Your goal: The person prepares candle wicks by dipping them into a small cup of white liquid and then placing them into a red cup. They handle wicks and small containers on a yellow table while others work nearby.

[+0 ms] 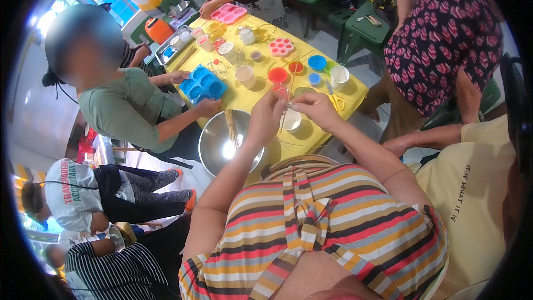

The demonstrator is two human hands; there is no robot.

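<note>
Over the near end of the yellow-covered table [266,56], my two hands meet at a thin stick [285,120]. My left hand [268,110] grips the stick between thumb and fingers. In the fingertips of my right hand [318,107] is a small whitish piece, pinched against the stick; it is too small to name surely. Just beneath them stands a white cup [291,122], partly covered by my hands. Left of the cup, a steel mixing bowl [212,146] holds a bundle of thin wooden sticks [231,127]. My left forearm passes over the bowl's right side.
Yellow-handled scissors [338,102] and a white tub [339,76] lie right of my hands. Beyond are red-filled molds [277,76] and several cups [245,76]. A person at left holds a blue silicone mold [204,84]. Another person in yellow [466,187] is close at my right.
</note>
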